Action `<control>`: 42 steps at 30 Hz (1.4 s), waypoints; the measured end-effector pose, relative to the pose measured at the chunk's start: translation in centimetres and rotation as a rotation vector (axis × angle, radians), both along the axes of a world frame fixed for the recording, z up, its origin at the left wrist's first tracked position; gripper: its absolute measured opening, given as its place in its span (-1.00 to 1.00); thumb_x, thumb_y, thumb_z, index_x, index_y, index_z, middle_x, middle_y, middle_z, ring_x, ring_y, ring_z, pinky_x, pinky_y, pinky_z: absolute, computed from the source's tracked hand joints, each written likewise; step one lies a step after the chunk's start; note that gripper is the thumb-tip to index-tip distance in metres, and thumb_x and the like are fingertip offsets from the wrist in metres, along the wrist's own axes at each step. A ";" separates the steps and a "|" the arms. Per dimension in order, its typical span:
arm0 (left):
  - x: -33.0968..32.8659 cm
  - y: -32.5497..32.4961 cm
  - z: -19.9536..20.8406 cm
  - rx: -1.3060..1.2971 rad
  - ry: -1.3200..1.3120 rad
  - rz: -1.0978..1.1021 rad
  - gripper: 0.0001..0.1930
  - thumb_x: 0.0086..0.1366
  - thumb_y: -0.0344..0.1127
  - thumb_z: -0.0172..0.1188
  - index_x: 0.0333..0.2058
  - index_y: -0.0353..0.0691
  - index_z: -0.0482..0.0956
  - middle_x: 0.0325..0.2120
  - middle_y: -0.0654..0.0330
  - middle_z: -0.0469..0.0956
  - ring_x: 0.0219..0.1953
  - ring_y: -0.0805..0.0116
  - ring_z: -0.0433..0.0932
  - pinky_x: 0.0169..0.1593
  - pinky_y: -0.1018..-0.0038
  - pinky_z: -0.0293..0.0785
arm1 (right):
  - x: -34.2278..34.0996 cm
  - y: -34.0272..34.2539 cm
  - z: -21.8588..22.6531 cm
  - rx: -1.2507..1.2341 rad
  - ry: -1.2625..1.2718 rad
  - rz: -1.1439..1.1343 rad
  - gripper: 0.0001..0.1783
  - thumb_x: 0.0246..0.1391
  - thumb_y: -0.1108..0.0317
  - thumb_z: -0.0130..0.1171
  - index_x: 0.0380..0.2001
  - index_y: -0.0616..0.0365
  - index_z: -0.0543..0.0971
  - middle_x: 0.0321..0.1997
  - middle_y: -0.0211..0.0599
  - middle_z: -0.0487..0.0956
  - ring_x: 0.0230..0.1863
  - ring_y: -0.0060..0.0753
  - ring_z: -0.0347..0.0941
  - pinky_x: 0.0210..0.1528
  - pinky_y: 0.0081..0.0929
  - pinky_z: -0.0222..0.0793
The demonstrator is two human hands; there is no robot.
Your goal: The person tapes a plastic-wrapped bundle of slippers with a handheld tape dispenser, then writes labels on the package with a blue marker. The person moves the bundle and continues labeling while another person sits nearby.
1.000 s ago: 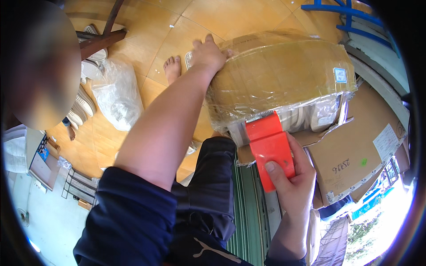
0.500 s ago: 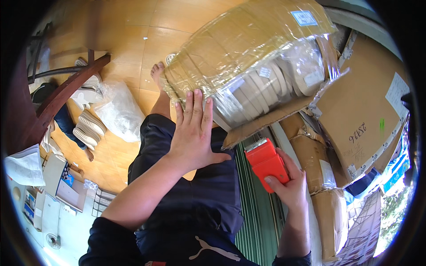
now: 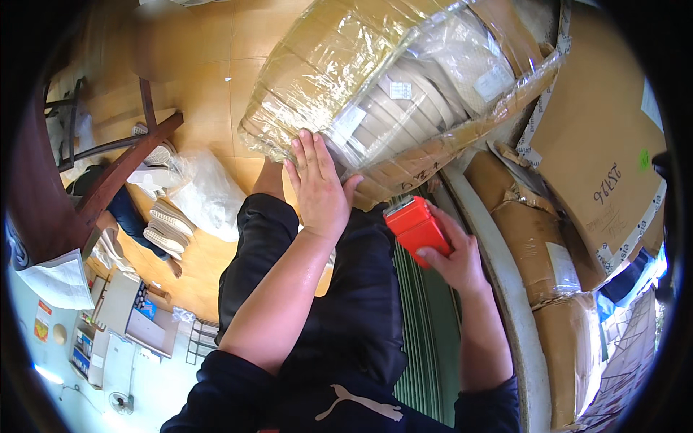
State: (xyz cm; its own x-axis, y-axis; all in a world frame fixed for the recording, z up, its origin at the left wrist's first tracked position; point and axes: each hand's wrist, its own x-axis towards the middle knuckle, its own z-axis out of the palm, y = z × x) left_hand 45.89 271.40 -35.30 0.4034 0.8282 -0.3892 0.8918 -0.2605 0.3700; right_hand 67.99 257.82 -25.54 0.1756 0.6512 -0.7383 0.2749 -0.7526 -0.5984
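A large carton (image 3: 310, 72), wound in shiny yellowish clear tape, is tilted in front of me above my knees. Through clear film on one side show pale beige shoes (image 3: 415, 97) packed in a row, with a white label among them. My left hand (image 3: 320, 195) lies spread against the carton's near lower corner, fingers stretched out and thumb apart. Right of it, just below the carton's lower edge, my right hand (image 3: 456, 260) grips a red block-shaped tool (image 3: 416, 229) with a metal edge on its far end. The tool appears apart from the carton.
More cardboard boxes (image 3: 592, 173) are stacked at the right, beside a pale ledge (image 3: 516, 289). Loose shoes (image 3: 170, 227) and a clear plastic bag (image 3: 206, 191) lie on the tiled floor at left. Near them are a dark red wooden frame (image 3: 123, 169) and another person's leg (image 3: 141, 224).
The carton has shifted left and tipped slightly, its lower edge rising. My left hand stays on its corner. My right hand has moved up and left with the red tool, nearer the carton.
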 end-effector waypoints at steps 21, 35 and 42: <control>9.0 -2.0 -0.7 -0.744 -0.008 -0.389 -0.53 0.34 -0.13 0.27 0.08 -0.36 0.54 -0.14 -0.08 0.69 -0.14 0.12 0.72 -0.05 0.30 0.62 | 4.7 -11.2 -13.5 -0.329 0.007 -0.152 -0.26 0.13 0.08 0.33 0.38 -0.48 0.34 0.24 -0.15 0.54 0.33 -0.04 0.38 0.48 0.16 -0.04; 16.0 -7.2 -7.6 -0.934 0.422 -0.371 -0.03 0.33 0.50 -0.14 0.01 -0.54 0.57 0.01 -0.38 0.55 0.17 -0.17 0.51 0.20 0.14 0.41 | 2.5 -5.5 -16.1 -0.749 -0.372 -0.347 -0.46 0.15 -0.12 0.17 -0.16 0.19 0.68 -0.08 0.09 0.67 0.00 0.10 0.62 0.07 -0.06 0.52; 18.8 -10.1 -7.7 -0.791 0.174 -0.170 -0.18 0.44 0.29 -0.12 0.20 -0.49 0.41 0.07 -0.36 0.52 0.16 -0.21 0.52 0.25 0.15 0.39 | 0.8 -10.9 -14.0 -0.573 -0.289 -0.831 -0.44 0.14 -0.07 0.28 -0.14 0.29 0.68 -0.18 0.06 0.69 -0.13 -0.02 0.65 -0.02 -0.20 0.50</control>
State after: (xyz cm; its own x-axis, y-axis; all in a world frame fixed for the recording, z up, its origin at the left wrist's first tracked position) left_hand 64.69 261.27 -43.04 0.3784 0.2171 -0.8998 0.9252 -0.1175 0.3607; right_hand 68.78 246.88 -39.54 0.6257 -0.1889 -0.7569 -0.3830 -0.9196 -0.0871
